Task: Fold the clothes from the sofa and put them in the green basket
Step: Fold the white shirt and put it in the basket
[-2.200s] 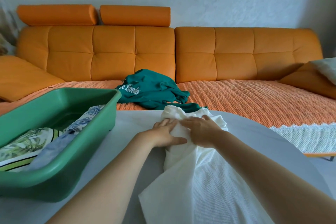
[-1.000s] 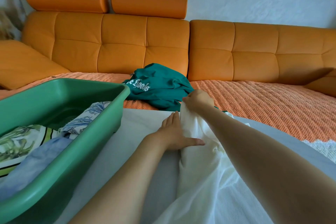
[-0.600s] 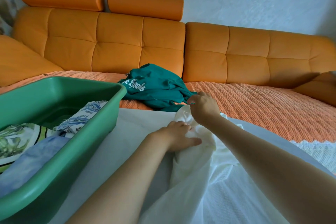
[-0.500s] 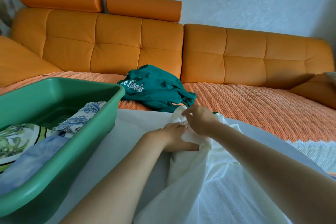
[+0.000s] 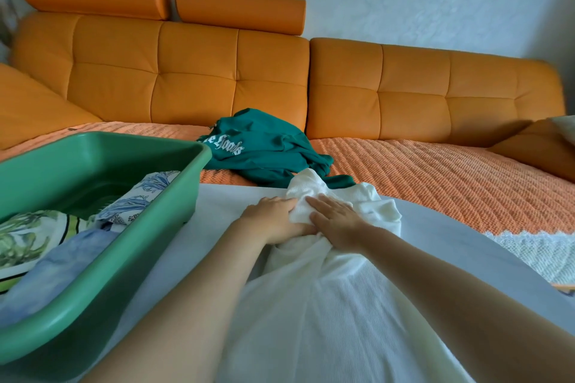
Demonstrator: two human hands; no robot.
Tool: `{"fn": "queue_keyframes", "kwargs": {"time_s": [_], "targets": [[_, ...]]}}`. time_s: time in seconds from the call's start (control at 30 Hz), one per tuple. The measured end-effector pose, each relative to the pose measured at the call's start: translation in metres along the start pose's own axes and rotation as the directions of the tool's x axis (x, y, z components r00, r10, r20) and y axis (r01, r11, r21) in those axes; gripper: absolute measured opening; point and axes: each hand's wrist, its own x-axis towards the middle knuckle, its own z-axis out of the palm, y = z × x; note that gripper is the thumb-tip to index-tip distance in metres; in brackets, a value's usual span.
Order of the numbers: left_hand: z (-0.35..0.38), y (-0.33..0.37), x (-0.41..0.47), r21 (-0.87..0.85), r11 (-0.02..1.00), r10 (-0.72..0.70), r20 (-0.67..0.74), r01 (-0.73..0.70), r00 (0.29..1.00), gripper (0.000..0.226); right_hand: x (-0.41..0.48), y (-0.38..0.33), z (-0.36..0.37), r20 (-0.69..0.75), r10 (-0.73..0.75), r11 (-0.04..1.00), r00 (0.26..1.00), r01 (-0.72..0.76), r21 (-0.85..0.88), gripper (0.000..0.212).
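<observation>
A white ribbed garment (image 5: 326,305) lies on the grey table (image 5: 451,246), stretching from its bunched far end towards me. Both hands rest on that bunched end. My left hand (image 5: 273,221) lies at its left edge with fingers straight and thumb spread. Beside it, my right hand (image 5: 336,221) presses flat on the cloth. The green basket (image 5: 155,242) stands on the table to the left and holds folded printed and pale blue clothes (image 5: 46,233). A crumpled teal garment (image 5: 264,149) with white lettering lies on the orange sofa (image 5: 193,71) just behind the table.
An orange woven throw (image 5: 435,177) with a white lace edge (image 5: 535,252) covers the sofa seat. Orange cushions lie at the far left (image 5: 37,109) and far right (image 5: 541,146). The table's far edge meets the sofa seat.
My right hand, which held the garment's far end up near the teal garment, has come back down and now presses flat on it. The left hand stayed at the cloth's left edge.
</observation>
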Motion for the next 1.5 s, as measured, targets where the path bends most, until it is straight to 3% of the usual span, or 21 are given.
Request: {"fn": "queue_keyframes", "kwargs": {"time_s": [0.1, 0.2, 0.3, 0.43, 0.53, 0.63, 0.7, 0.8, 0.9, 1.0, 1.13, 1.17, 1.23, 1.3, 1.33, 1.37, 1.43, 1.47, 1.5], "targets": [[-0.003, -0.009, 0.000, -0.121, 0.991, -0.050, 0.057, 0.056, 0.997, 0.104, 0.010, -0.004, -0.003, -0.013, 0.033, 0.999, 0.999, -0.033, 0.043, 0.049], [-0.008, -0.014, -0.006, -0.124, 0.989, -0.070, 0.067, 0.078, 0.995, 0.092, 0.005, -0.017, -0.017, -0.005, 0.217, 0.950, 0.976, -0.210, 0.232, 0.057], [-0.012, -0.017, -0.019, -0.131, 0.986, -0.098, 0.054, 0.104, 0.994, 0.082, -0.012, -0.031, -0.033, -0.067, 0.305, 0.927, 0.950, -0.280, 0.250, 0.060], [-0.019, -0.015, -0.048, -0.035, 0.994, -0.105, -0.001, 0.105, 0.994, 0.080, -0.048, -0.052, -0.053, -0.164, 0.225, 0.938, 0.960, -0.168, 0.303, 0.051], [-0.025, -0.012, -0.075, -0.050, 0.995, -0.088, -0.028, 0.087, 0.996, 0.065, -0.075, -0.077, -0.063, -0.203, 0.117, 0.941, 0.972, -0.043, 0.334, 0.047], [-0.025, -0.007, -0.104, -0.117, 0.988, -0.099, 0.031, 0.102, 0.995, 0.050, -0.101, -0.101, -0.071, -0.245, 0.100, 0.935, 0.965, -0.007, 0.354, 0.046], [-0.021, -0.002, -0.123, -0.108, 0.986, -0.116, 0.114, 0.128, 0.987, 0.054, -0.118, -0.113, -0.074, -0.258, 0.158, 0.914, 0.953, -0.043, 0.403, 0.034], [-0.014, 0.000, -0.148, -0.050, 0.984, -0.155, 0.223, 0.170, 0.962, 0.060, -0.143, -0.125, -0.072, -0.096, 0.204, 0.858, 0.974, -0.131, 0.496, 0.023], [-0.018, -0.002, -0.165, -0.016, 0.980, -0.192, 0.215, 0.200, 0.958, 0.046, -0.159, -0.134, -0.067, 0.061, 0.147, 0.871, 0.987, -0.159, 0.465, 0.039], [-0.025, -0.004, -0.177, -0.132, 0.973, -0.160, 0.209, 0.190, 0.965, 0.025, -0.168, -0.139, -0.072, 0.091, 0.123, 0.843, 0.988, -0.153, 0.515, 0.043], [-0.032, 0.007, -0.184, -0.356, 0.926, -0.101, 0.099, 0.130, 0.990, 0.018, -0.172, -0.131, -0.084, 0.055, 0.266, 0.689, 0.962, -0.229, 0.688, 0.023], [-0.034, 0.013, -0.185, -0.421, 0.903, -0.074, 0.055, 0.090, 0.996, 0.019, -0.172, -0.127, -0.088, 0.075, 0.332, 0.586, 0.940, -0.268, 0.764, 0.023], [-0.039, 0.030, -0.191, -0.552, 0.834, 0.032, 0.024, -0.013, 0.999, 0.018, -0.174, -0.119, -0.099, 0.192, 0.427, 0.280, 0.884, -0.331, 0.901, 0.034], [-0.037, 0.050, -0.197, -0.639, 0.764, 0.215, 0.128, -0.086, 0.968, 0.010, -0.179, -0.105, -0.107, 0.306, 0.417, 0.032, 0.856, -0.350, 0.936, 0.048], [-0.033, 0.059, -0.199, -0.679, 0.730, 0.314, 0.232, -0.078, 0.921, 0.008, -0.181, -0.098, -0.108, 0.353, 0.400, -0.021, 0.846, -0.377, 0.926, 0.052], [-0.027, 0.066, -0.201, -0.706, 0.707, 0.404, 0.348, -0.046, 0.846, 0.013, -0.183, -0.093, -0.107, 0.392, 0.390, -0.019, 0.833, -0.419, 0.908, 0.052], [-0.020, 0.069, -0.200, -0.700, 0.714, 0.487, 0.505, 0.008, 0.713, 0.021, -0.189, -0.089, -0.100, 0.433, 0.399, 0.123, 0.809, -0.515, 0.849, 0.043], [-0.021, 0.068, -0.200, -0.687, 0.726, 0.471, 0.513, 0.015, 0.718, 0.022, -0.191, -0.089, -0.094, 0.444, 0.406, 0.207, 0.799, -0.554, 0.806, 0.040], [-0.022, 0.065, -0.199, -0.671, 0.742, 0.428, 0.473, 0.000, 0.770, 0.021, -0.192, -0.090, -0.089, 0.454, 0.410, 0.267, 0.791, -0.581, 0.769, 0.043]]}}
